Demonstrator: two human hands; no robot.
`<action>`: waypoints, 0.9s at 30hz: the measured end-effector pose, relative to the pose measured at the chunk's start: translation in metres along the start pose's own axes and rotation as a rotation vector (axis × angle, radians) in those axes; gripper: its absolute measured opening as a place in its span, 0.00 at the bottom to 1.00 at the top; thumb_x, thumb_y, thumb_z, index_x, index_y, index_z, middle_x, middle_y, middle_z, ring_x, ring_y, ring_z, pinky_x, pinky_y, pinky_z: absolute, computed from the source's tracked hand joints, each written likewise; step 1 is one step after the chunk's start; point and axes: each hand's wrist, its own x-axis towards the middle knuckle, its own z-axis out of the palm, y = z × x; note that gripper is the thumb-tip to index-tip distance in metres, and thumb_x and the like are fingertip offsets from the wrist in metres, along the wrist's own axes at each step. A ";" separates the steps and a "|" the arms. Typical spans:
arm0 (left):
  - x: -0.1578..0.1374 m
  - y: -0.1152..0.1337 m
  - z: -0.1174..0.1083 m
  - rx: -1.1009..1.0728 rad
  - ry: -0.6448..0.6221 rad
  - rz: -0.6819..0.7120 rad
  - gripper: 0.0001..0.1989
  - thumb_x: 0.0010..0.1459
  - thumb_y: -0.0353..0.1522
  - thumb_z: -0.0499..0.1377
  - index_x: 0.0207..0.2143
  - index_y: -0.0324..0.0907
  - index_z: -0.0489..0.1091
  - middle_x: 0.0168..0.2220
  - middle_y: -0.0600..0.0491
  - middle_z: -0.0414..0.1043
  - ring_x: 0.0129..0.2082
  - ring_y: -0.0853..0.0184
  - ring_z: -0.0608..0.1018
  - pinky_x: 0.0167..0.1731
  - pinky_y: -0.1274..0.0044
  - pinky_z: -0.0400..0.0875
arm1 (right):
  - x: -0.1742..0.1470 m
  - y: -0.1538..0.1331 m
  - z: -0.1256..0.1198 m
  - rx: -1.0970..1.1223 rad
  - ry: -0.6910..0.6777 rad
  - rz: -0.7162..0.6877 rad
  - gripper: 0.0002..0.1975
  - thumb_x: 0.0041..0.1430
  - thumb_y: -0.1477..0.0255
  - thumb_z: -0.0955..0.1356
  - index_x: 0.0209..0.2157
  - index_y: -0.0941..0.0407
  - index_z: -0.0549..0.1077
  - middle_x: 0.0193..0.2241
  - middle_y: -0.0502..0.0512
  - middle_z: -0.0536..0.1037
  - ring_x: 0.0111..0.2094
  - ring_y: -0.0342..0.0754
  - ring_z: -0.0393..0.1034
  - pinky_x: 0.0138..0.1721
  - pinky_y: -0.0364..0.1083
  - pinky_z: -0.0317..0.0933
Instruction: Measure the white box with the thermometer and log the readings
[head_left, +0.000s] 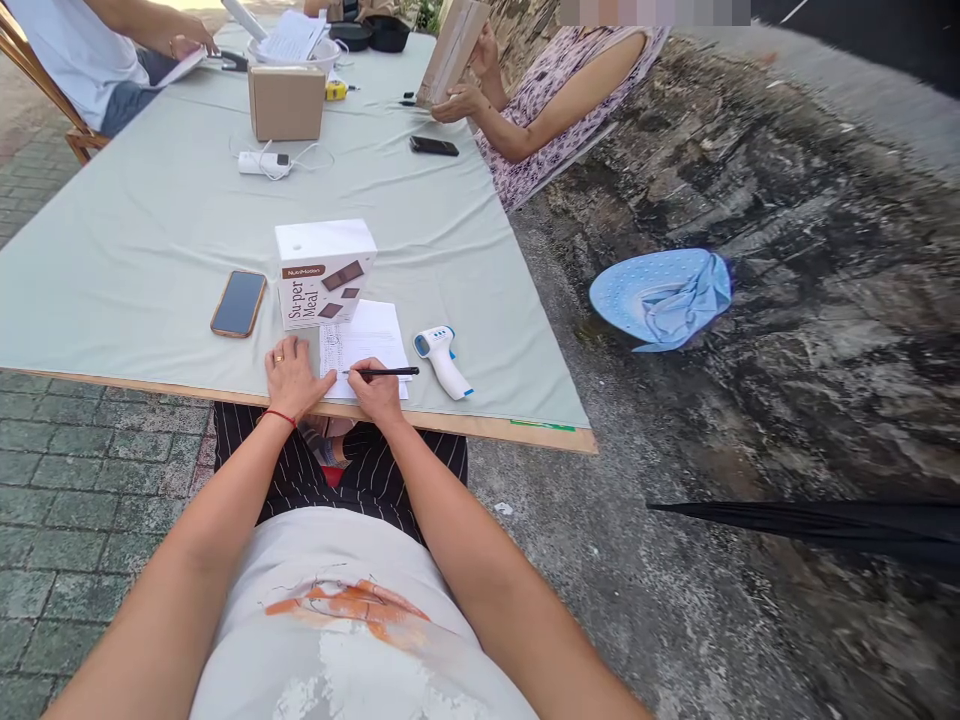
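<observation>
My right hand (pixel 377 391) grips a black pen (pixel 396 372), its tip on a sheet of paper (pixel 375 335) that carries print or handwriting along its left side. Flat on the cloth, its thumb at the sheet's left edge, lies my left hand (pixel 293 378) with fingers spread. A white "Super Meal" box (pixel 322 270) stands upright just behind, over the paper's upper left corner. To the right of the paper is a white and blue infrared thermometer (pixel 443 362). A smartphone (pixel 238 303) with a dark screen rests left of the box.
Farther back on the cloth-covered table (pixel 150 250) are a brown carton (pixel 286 103), a white device with a cable (pixel 262 163) and a black phone (pixel 433 147). One person at right holds a cardboard box (pixel 454 50); another sits at left. A blue hat (pixel 660 298) lies beyond the right edge.
</observation>
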 end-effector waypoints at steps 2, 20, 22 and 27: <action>0.000 0.000 -0.001 -0.001 0.002 0.000 0.30 0.55 0.46 0.60 0.56 0.41 0.64 0.61 0.40 0.63 0.62 0.51 0.63 0.63 0.61 0.53 | 0.000 0.000 0.000 0.005 0.000 0.002 0.06 0.46 0.65 0.64 0.24 0.52 0.69 0.21 0.48 0.72 0.26 0.46 0.64 0.34 0.47 0.62; -0.001 0.001 -0.002 -0.016 -0.006 -0.003 0.30 0.54 0.46 0.60 0.56 0.41 0.64 0.61 0.40 0.63 0.63 0.50 0.63 0.63 0.61 0.52 | 0.001 0.001 0.000 -0.012 0.004 -0.017 0.05 0.47 0.66 0.64 0.24 0.52 0.68 0.21 0.48 0.72 0.27 0.47 0.65 0.34 0.47 0.62; -0.001 0.001 -0.002 -0.012 -0.006 -0.002 0.30 0.55 0.46 0.60 0.56 0.41 0.64 0.61 0.40 0.63 0.63 0.50 0.63 0.63 0.61 0.52 | 0.001 0.000 0.000 -0.004 0.001 -0.009 0.05 0.46 0.66 0.64 0.23 0.52 0.68 0.21 0.48 0.72 0.27 0.47 0.65 0.35 0.47 0.63; -0.001 0.001 -0.003 0.003 0.004 0.000 0.29 0.55 0.45 0.60 0.55 0.40 0.65 0.61 0.40 0.63 0.62 0.51 0.64 0.62 0.61 0.54 | 0.000 -0.001 -0.001 -0.011 0.010 0.007 0.04 0.47 0.68 0.64 0.24 0.52 0.69 0.22 0.48 0.72 0.27 0.47 0.65 0.35 0.47 0.62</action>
